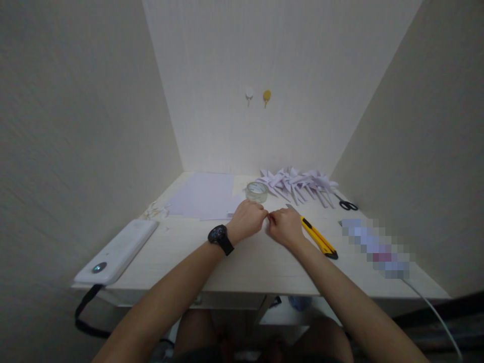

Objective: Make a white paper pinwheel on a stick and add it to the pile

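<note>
My left hand, with a black watch on its wrist, is closed over the middle of the desk. My right hand is closed beside it, and the fingertips of both meet. Whatever they pinch is hidden or too small to make out. Just behind the hands stands a roll of clear tape. A yellow box cutter lies right of my right hand, its blade partly out. White paper sheets lie flat beyond my left hand.
Folded white paper pinwheels are heaped at the back right, near black-handled scissors. A white device with a black strap lies at left, by some pale scraps. A blurred object with a cable lies at right. Walls enclose three sides.
</note>
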The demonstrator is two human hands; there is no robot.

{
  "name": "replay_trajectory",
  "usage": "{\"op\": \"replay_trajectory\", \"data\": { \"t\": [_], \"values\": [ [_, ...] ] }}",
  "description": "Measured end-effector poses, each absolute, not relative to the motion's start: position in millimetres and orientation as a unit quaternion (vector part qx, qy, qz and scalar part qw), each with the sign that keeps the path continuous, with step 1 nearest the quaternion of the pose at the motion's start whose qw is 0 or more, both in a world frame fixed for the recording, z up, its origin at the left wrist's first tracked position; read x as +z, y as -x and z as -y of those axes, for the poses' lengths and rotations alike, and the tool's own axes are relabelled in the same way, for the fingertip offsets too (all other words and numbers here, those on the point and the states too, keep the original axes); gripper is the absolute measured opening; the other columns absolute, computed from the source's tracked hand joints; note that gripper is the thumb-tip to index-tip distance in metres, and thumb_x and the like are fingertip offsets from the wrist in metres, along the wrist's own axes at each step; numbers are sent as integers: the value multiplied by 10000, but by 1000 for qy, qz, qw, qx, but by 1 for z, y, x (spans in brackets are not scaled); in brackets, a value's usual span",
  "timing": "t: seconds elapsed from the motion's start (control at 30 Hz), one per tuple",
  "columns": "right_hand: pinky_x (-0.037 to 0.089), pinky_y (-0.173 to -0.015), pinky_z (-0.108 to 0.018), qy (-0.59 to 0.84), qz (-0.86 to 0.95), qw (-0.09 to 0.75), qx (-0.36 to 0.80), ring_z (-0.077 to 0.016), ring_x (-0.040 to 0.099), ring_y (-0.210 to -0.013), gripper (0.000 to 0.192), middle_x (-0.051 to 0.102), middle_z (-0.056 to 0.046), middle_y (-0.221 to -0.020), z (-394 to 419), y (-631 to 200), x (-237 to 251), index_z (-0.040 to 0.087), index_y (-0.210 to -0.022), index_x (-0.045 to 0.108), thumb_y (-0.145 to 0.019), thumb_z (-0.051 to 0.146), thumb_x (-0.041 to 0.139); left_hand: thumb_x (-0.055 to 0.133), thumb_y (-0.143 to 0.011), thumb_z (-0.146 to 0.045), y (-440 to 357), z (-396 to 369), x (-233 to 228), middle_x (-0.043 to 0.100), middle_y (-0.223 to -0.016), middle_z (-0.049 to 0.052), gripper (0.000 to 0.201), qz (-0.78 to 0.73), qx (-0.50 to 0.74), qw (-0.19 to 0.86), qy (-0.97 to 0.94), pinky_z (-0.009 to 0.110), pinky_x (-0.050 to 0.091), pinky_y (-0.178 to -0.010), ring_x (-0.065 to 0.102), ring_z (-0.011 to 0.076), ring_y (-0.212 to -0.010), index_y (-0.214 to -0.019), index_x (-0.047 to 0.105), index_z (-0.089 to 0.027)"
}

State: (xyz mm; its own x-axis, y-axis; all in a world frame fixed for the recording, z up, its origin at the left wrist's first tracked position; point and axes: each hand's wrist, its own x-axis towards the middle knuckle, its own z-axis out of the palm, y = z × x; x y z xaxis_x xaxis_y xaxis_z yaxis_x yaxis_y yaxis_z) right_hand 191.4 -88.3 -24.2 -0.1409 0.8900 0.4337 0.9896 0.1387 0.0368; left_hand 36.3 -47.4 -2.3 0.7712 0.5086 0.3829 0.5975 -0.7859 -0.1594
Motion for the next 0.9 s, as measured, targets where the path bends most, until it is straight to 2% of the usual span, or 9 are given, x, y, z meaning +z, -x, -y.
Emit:
{"op": "replay_trajectory", "data": {
  "t": [0.3, 0.53, 0.73, 0.9],
  "values": [
    [329, -662, -322, 621, 744, 182, -169, -212, 647, -773, 312, 731, -98, -818, 85, -191, -30, 167, -786, 695, -943, 274, 448, 486, -933, -163, -36, 45, -5, 705, -867, 106, 227, 321, -176, 142, 920, 347, 456, -753, 657, 231, -844, -865, 702, -139],
    [335, -675, -303, 624, 731, 228, -154, -199, 642, -791, 292, 722, -79, -861, 84, -193, -31, 169, -848, 666, -968, 297, 433, 458, -970, -214, -36, 45, -4, 703, -873, 85, 260, 346, -204, 94, 911, 311, 476, -756, 665, 211, -859, -936, 709, -155],
    [365, -719, -283, 605, 758, 215, -118, -190, 654, -867, 264, 738, -72, -930, 83, -198, -31, 178, -936, 698, -960, 260, 448, 451, -979, -249, -34, 40, -5, 715, -902, 86, 283, 348, -198, 79, 913, 299, 482, -774, 669, 206, -888, -927, 714, -158],
    [371, -708, -291, 610, 762, 182, -119, -201, 669, -847, 253, 754, -80, -906, 83, -200, -29, 185, -889, 734, -909, 235, 488, 462, -966, -267, -34, 43, -5, 727, -892, 84, 286, 346, -187, 81, 916, 302, 480, -742, 677, 215, -873, -912, 727, -172]
  ]
}}
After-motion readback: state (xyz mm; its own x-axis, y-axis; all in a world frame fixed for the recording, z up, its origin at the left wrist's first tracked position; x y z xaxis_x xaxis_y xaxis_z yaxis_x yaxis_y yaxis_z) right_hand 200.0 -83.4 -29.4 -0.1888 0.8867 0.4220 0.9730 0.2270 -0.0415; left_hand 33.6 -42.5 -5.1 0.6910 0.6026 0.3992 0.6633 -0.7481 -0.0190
